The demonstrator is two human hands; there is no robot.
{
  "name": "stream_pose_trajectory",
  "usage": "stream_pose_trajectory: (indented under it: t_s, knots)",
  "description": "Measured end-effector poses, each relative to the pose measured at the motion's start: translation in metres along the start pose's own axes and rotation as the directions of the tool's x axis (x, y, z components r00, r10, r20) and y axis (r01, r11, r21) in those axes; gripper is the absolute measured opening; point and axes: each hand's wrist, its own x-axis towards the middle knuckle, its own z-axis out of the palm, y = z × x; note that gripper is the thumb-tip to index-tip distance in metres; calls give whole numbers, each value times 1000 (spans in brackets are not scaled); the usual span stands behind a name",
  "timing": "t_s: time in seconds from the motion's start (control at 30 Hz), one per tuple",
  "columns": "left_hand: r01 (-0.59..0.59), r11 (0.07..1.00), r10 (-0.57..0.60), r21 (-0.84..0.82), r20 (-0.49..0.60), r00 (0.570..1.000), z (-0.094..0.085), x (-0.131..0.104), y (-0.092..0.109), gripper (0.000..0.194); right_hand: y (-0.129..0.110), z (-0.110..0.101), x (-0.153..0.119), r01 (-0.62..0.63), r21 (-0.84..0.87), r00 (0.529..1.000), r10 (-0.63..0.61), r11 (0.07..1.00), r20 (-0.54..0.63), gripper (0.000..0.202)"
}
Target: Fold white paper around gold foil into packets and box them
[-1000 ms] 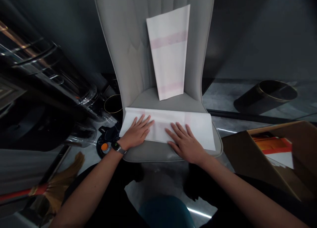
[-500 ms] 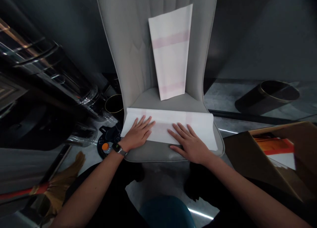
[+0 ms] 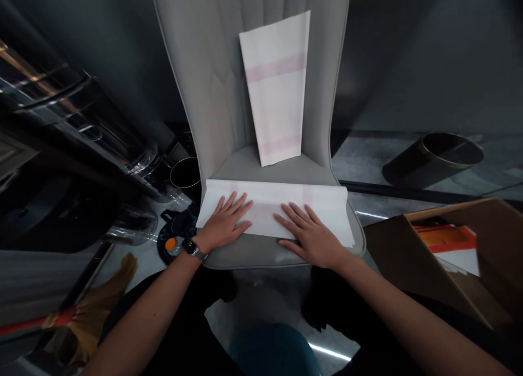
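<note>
A white folded sheet (image 3: pixel 265 215) with faint pink bands lies across the front of a grey padded chair (image 3: pixel 261 249). Its far edge looks rounded, like a fold or roll. Whether it is paper or cloth I cannot tell. My left hand (image 3: pixel 224 222) rests flat on its left part, fingers spread. On the right part lies my right hand (image 3: pixel 312 234), also flat with fingers apart, its thumb over the seat near the sheet's front edge. Behind, a second white folded piece (image 3: pixel 278 101) with pink bands stands leaning against the chair's backrest, touched by neither hand.
On the right stands an open cardboard box (image 3: pixel 408 272) with orange and white items inside. A black bin (image 3: pixel 433 161) appears beyond it. Left are a bottle with an orange cap (image 3: pixel 171 244), a broom (image 3: pixel 87 310) and shiny wrapped cylinders (image 3: pixel 93 125). A teal seat (image 3: pixel 273 349) is below.
The view has shifted slightly, so the chair and sheets sit a little further left. Both hands stay flat on the sheet, and the left thumb has spread a little lower.
</note>
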Motion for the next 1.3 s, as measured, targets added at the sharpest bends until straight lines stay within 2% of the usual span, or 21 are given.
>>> stream_pose_trajectory:
  t_s: [1.3]
  knots:
    - [-18, 1000, 18, -12, -18, 1000, 0, 1, -2, 62, -4, -1, -2, -13, -21, 1000, 13, 1000, -3, 68]
